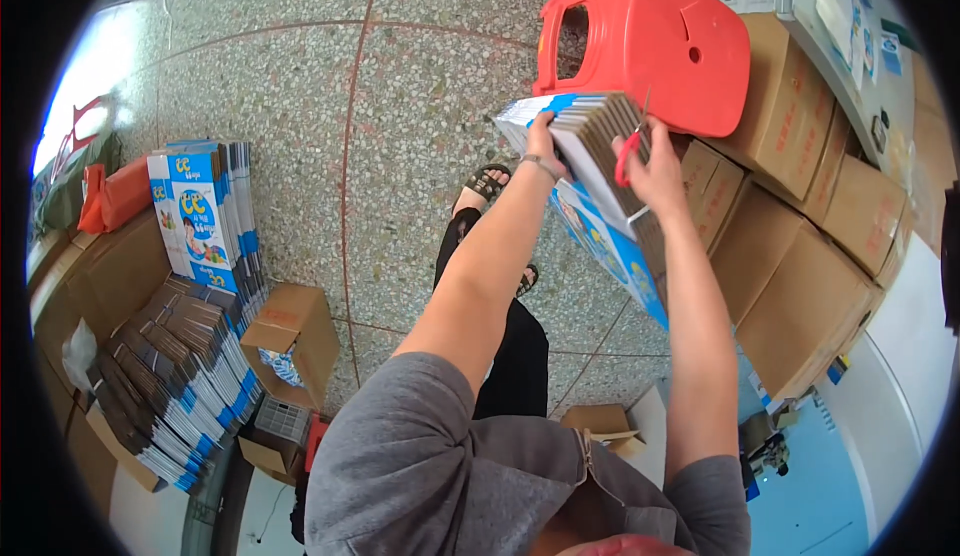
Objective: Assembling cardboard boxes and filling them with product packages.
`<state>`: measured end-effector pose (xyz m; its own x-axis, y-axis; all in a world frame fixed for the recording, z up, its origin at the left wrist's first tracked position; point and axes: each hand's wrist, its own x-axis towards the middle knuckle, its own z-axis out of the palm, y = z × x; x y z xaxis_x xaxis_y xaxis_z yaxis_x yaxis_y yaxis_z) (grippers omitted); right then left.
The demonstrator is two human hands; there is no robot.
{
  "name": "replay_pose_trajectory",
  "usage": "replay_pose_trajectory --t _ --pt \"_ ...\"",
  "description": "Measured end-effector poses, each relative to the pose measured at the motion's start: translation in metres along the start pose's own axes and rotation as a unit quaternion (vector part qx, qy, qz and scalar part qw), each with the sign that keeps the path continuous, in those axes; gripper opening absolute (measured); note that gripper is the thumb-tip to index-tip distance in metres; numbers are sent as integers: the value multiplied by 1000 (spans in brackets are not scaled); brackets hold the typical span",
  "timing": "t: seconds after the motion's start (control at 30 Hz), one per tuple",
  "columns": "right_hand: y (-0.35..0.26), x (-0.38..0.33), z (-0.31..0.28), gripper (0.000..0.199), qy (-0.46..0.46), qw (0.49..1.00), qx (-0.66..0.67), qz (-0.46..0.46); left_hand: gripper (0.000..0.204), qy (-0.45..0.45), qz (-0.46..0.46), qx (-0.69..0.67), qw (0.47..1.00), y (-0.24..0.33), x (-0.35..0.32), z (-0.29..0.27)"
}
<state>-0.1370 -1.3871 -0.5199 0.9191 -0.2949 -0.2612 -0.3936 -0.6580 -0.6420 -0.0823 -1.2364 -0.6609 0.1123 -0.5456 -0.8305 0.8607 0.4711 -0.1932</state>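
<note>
I hold a thick bundle of flattened blue-and-white cardboard boxes up in front of me, its brown corrugated edges toward the camera. My left hand grips the bundle's left side. My right hand rests against its right side and holds red-handled scissors at the bundle's edge. More blue printed cardboard hangs below the bundle.
A red plastic stool stands behind the bundle. Brown cartons are stacked at the right. At the left lie piles of flattened blue-and-white boxes, upright ones, and an open small carton. The floor is speckled terrazzo.
</note>
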Motion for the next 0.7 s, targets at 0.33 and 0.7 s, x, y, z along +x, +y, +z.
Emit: replay_pose_trajectory --t 0.33,0.7 --pt "-92 -228 38 66 35 984 -92 -151 47 -73 259 -9 963 -137 -191 -126" --pt "-47 -372 -132 55 8 896 379 -230 85 -57 450 84 887 -378 -360 -27"
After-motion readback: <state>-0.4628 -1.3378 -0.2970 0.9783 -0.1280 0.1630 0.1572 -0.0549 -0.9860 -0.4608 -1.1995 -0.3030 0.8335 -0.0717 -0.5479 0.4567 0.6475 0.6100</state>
